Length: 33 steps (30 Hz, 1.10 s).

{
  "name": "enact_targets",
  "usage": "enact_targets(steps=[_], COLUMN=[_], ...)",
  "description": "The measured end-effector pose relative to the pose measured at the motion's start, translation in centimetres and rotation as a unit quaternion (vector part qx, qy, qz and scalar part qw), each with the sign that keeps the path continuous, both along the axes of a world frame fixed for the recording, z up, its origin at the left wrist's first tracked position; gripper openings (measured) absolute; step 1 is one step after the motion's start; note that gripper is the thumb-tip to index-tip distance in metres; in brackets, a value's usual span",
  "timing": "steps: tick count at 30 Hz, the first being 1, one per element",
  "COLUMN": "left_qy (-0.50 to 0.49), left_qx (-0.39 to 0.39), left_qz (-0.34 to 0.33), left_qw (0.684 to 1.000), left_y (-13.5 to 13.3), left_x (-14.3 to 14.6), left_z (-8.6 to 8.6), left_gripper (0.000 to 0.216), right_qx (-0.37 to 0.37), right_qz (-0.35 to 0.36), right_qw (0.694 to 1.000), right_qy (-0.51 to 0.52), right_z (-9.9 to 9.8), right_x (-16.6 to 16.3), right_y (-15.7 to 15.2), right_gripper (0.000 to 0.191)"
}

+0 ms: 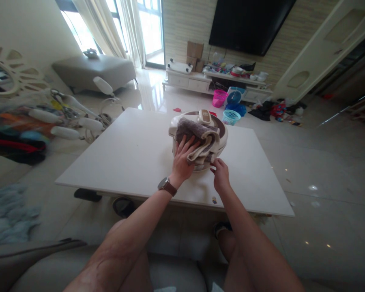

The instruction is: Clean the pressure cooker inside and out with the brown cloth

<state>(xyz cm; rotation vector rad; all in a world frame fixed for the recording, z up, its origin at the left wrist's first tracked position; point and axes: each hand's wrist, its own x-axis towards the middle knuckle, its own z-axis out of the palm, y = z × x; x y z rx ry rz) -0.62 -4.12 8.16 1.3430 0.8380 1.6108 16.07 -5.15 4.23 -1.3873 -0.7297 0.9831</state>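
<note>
A white rice cooker (172,129) stands on the white table (134,158). Draped over the side nearest me is a grey-brown towel (191,126) with a pale underside, bunched and folded towards the right. My left hand (184,160) lies against the towel with its fingers spread, pressing it onto the cooker. At the towel's lower right corner, the fingers of my right hand (220,172) are closed in a pinch on its edge. The towel hides much of the cooker's front and top.
A small sticker-like figure (214,200) is near the table's front edge. Beyond the table are a pink basket (219,98), a light blue basket (231,117) and a cluttered low cabinet (197,84). A lamp with several white shades (65,132) stands at the left.
</note>
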Motion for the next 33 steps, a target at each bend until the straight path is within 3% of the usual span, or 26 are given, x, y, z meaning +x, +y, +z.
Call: enact_targets(steps=[5, 8, 12, 15, 21, 25, 29, 31, 33], left_qy=[-0.12, -0.236, -0.342, -0.412, -0.448, -0.448, -0.425, -0.412, -0.403], left_qx=[-0.067, -0.123, -0.18, -0.21, -0.207, -0.206, -0.222, -0.261, -0.32], left_qz=[0.095, 0.137, 0.179, 0.136, 0.027, -0.008, -0.082, -0.113, -0.137], left_qw=[0.986, 0.954, 0.905, 0.876, 0.869, 0.87, 0.874, 0.866, 0.846], left_y=[3.3, 4.6, 5.3, 5.4, 5.1, 4.7, 3.4, 2.4, 1.3], left_x=[-0.7, -0.9, -1.8, -3.5, -7.6, -8.6, -7.5, -6.4, -5.0], left_z=[-2.1, -2.8, -2.4, -1.5, 0.3, 1.0, 1.8, 2.3, 2.5], left_gripper=[0.032, 0.033, 0.03, 0.029, 0.049, 0.052, 0.053, 0.051, 0.048], right_qx=[-0.006, -0.011, -0.013, 0.001, 0.085, 0.129, 0.121, 0.121, 0.126], right_qz=[0.007, 0.007, -0.006, -0.032, -0.085, 0.067, 0.228, 0.267, 0.258], right_qw=[1.0, 1.0, 1.0, 0.999, 0.991, 0.985, 0.964, 0.956, 0.957], right_qy=[-0.011, -0.011, -0.008, -0.012, -0.06, -0.089, -0.062, -0.019, 0.047], right_z=[0.2, 0.3, 0.4, 0.3, 0.5, 1.8, 2.2, 1.7, 1.1], right_x=[0.3, 0.2, 0.0, -0.1, -1.7, -3.3, -4.2, -4.6, -5.0], right_y=[-0.3, -0.2, 0.0, -0.1, -2.0, -3.7, -4.3, -4.2, -4.2], right_gripper=[0.041, 0.042, 0.042, 0.046, 0.048, 0.048, 0.038, 0.043, 0.056])
